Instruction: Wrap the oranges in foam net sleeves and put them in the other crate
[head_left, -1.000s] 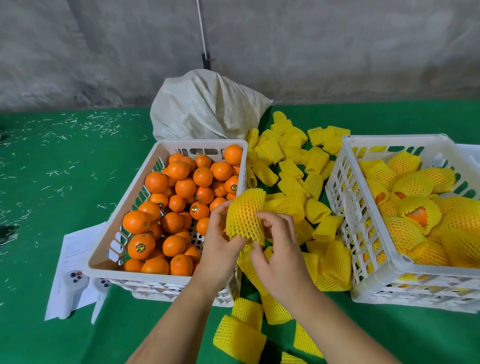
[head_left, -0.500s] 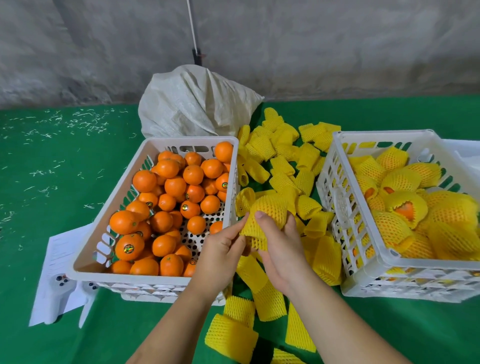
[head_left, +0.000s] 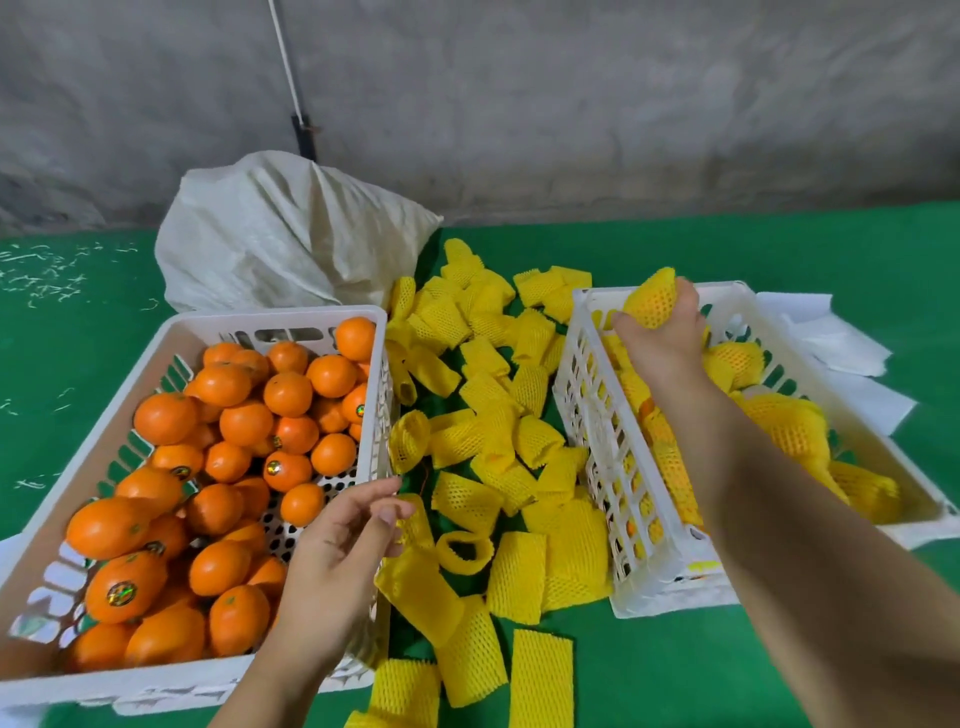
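My right hand (head_left: 662, 338) grips a wrapped orange (head_left: 652, 301) in its yellow foam net sleeve, over the far left corner of the right crate (head_left: 587, 415). That white crate holds several wrapped oranges (head_left: 779, 421). My left hand (head_left: 343, 551) hovers empty with relaxed fingers at the right rim of the left crate (head_left: 270, 317), which is full of bare oranges (head_left: 234, 447). A heap of loose yellow foam sleeves (head_left: 488, 441) lies on the green table between the two crates.
A white woven sack (head_left: 280, 239) sits behind the left crate, against the grey wall. White paper (head_left: 831, 343) lies behind and to the right of the right crate. More sleeves (head_left: 540, 675) lie near the table's front edge.
My right hand has carried the sleeved orange from the middle to over the right crate. My left hand has let go of it and stays by the left crate.
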